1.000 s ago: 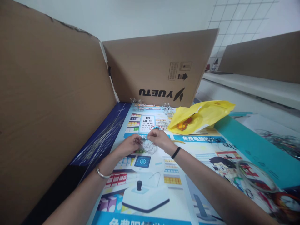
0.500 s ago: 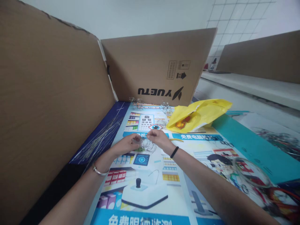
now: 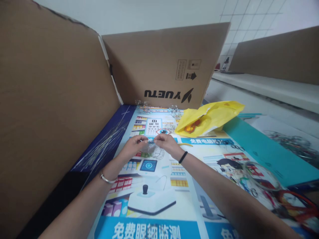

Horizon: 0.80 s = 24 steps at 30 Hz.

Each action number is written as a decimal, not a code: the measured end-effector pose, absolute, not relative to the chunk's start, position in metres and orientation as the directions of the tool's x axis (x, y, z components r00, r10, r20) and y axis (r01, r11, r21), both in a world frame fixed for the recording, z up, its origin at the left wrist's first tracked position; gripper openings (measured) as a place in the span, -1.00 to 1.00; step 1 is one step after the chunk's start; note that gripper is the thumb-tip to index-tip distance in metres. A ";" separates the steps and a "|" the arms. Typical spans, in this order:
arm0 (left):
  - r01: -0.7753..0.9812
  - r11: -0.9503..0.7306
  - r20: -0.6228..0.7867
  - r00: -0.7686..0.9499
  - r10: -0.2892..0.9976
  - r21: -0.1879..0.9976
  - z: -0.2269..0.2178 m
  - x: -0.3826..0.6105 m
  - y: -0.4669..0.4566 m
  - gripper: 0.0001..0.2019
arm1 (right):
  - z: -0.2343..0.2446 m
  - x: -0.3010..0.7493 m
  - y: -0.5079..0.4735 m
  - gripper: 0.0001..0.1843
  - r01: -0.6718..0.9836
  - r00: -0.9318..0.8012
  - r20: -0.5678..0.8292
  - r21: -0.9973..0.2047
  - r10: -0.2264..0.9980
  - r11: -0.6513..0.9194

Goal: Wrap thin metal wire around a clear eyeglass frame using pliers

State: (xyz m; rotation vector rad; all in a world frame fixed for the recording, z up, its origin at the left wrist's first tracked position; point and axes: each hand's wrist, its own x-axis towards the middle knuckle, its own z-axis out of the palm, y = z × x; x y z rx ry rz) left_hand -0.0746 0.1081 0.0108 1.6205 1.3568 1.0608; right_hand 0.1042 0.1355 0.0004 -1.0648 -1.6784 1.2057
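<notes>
My left hand (image 3: 136, 145) is closed in a pinch, its fingertips pointing right above the printed poster. Facing it, my right hand (image 3: 167, 143) also pinches, with the fingertips of both hands nearly meeting. Whatever they hold is too thin or small to make out. Just below the fingertips lie loose loops of thin, clear or silvery wire (image 3: 157, 152) on the poster (image 3: 159, 181). Beyond my right hand sits another faint tangle of fine wire (image 3: 170, 127). A short yellow strip (image 3: 185, 144) lies to the right of that hand.
A yellow bag (image 3: 211, 119) with orange wire (image 3: 190, 127) at its mouth lies at right. Cardboard walls (image 3: 159, 63) stand behind and left. Straight wires (image 3: 104, 142) lie on the blue strip at left. Wire coils (image 3: 261, 176) and a teal sheet (image 3: 269, 156) are at right.
My fingertips have drawn closer together and moved slightly away from me over the poster. The wire loops stay in place. The whole view has shifted a little.
</notes>
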 end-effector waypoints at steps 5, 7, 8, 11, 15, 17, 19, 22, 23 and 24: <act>0.369 -0.212 0.206 0.058 0.977 0.905 0.007 -0.058 0.111 -0.76 | -0.004 0.100 0.136 -0.85 0.194 -0.312 0.114 -0.964 0.943 0.181; 0.360 -0.210 0.207 0.048 0.977 0.909 0.004 -0.055 0.112 -0.79 | -0.002 0.100 0.137 -0.87 0.213 -0.312 0.114 -0.959 0.943 0.186; 0.351 -0.207 0.205 0.042 0.978 0.913 0.002 -0.055 0.112 -0.79 | 0.002 0.101 0.137 -0.89 0.253 -0.327 0.133 -0.942 0.936 0.222; 0.328 -0.197 0.197 0.032 0.980 0.924 -0.003 -0.055 0.113 -0.82 | 0.019 0.111 0.137 -0.90 0.438 -0.393 0.227 -0.806 0.891 0.399; 0.290 -0.180 0.178 0.034 0.983 0.940 -0.007 -0.056 0.113 -0.82 | 0.040 0.138 0.132 -0.81 0.717 -0.578 0.184 -0.350 0.795 0.602; 0.273 -0.165 0.163 0.030 0.986 0.948 -0.007 -0.057 0.112 -0.82 | 0.039 0.153 0.129 -0.63 0.790 -0.594 0.081 -0.130 0.800 0.600; 0.281 -0.156 0.156 0.021 0.988 0.947 -0.006 -0.057 0.110 -0.82 | 0.029 0.166 0.126 -0.51 0.818 -0.575 -0.008 -0.001 0.818 0.575; 0.263 -0.165 0.167 0.015 0.986 0.950 -0.006 -0.057 0.109 -0.84 | 0.008 0.174 0.121 -0.58 0.818 -0.574 0.067 0.102 0.816 0.567; 0.244 -0.153 0.154 0.015 0.988 0.957 -0.006 -0.057 0.109 -0.84 | 0.003 0.175 0.119 -0.61 0.829 -0.557 0.095 0.132 0.825 0.544; 0.228 -0.150 0.146 0.032 0.989 0.962 -0.006 -0.057 0.109 -0.85 | -0.001 0.174 0.117 -0.62 0.835 -0.546 0.105 0.149 0.831 0.529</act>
